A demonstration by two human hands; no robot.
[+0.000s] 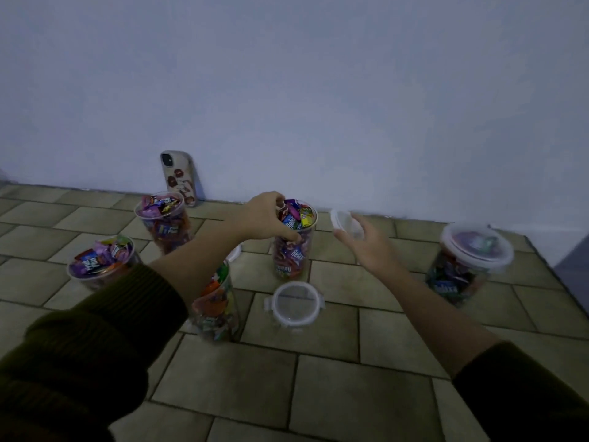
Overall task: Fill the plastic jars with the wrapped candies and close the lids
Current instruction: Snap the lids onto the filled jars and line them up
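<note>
Grip, your left hand (266, 218): clamped on the rim of an open candy-filled jar (294, 240), mid-surface. Grip, your right hand (371, 245): closed on a clear lid (345, 223), held just right of that jar. Spare lid (294, 303): flat on the tiled surface (350, 393). Lidded jar (467, 266): far right. Three open filled jars: left.

A tiled floor (350, 393) carries five candy-filled jars — the central jar (294, 247) open, a loose lid (294, 303) just in front of it, a lidded jar (468, 266) well to its right, three open jars (164, 223) to its left — a phone (180, 177) behind.
</note>
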